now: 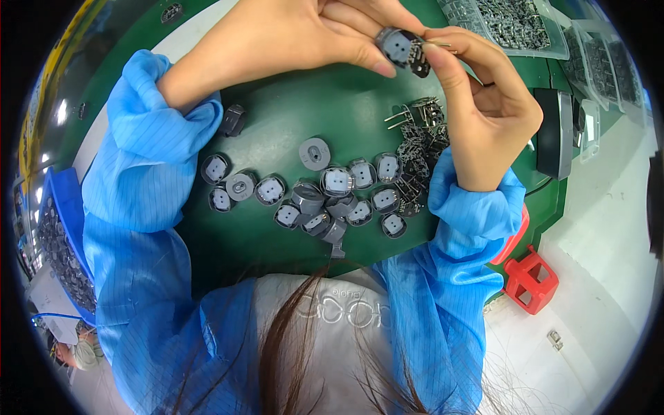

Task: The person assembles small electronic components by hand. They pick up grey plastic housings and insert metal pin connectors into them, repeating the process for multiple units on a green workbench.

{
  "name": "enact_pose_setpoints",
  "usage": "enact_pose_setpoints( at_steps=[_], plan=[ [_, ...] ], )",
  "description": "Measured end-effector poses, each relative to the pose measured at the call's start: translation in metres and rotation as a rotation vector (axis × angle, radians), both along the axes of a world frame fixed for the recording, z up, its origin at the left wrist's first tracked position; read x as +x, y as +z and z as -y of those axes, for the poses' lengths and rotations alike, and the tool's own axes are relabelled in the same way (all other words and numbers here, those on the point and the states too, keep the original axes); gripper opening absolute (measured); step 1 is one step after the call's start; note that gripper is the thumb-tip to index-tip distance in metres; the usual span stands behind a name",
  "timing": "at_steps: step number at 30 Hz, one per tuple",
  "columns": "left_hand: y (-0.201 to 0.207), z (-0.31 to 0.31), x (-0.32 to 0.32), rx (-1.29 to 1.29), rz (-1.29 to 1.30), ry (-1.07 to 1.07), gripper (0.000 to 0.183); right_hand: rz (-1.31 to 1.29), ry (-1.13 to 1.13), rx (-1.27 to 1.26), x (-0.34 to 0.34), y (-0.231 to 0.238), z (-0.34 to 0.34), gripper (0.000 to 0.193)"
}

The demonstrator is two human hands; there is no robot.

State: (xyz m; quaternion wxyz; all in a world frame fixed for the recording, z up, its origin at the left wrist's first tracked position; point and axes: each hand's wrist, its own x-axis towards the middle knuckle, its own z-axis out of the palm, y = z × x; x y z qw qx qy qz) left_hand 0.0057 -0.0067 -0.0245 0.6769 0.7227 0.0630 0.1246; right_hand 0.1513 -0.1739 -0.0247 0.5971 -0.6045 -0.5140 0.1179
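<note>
My left hand (297, 34) pinches a small round grey cap (399, 46) with a pale square centre, held above the green mat (290, 111). My right hand (484, 97) grips a small black part with metal pins (422, 59) and presses it against the side of that cap. Both hands meet at the top middle of the view. Below them lie several more grey caps (332, 190) in a loose row, and a heap of black pinned parts (418, 142) rests just left of my right wrist. Blue sleeves cover both forearms.
Clear trays of small dark parts (512, 24) stand at the top right. A black block (555, 131) sits at the mat's right edge. A red stool (529, 280) stands on the floor at the right. A blue bin of grey caps (59, 242) is at the far left.
</note>
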Motion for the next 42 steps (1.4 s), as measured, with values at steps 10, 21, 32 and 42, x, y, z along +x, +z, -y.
enact_pose_setpoints(
  at_steps=[10, 21, 32, 42],
  plan=[
    [0.02, 0.008, -0.001, 0.019, -0.161, -0.011, 0.032, 0.275, -0.109, 0.014, -0.002, -0.01, -0.003, 0.016],
    [0.002, 0.012, -0.002, -0.043, -0.1, 0.03, 0.029, 0.524, -0.228, 0.018, -0.007, -0.01, -0.004, 0.019],
    [-0.007, 0.012, -0.003, -0.207, -0.079, -0.002, 0.034, 0.304, -0.184, 0.015, -0.009, -0.014, -0.005, 0.02],
    [-0.01, 0.016, -0.002, -0.303, -0.18, 0.09, 0.031, 0.514, -0.259, -0.069, -0.02, -0.004, -0.002, 0.018]
  ],
)
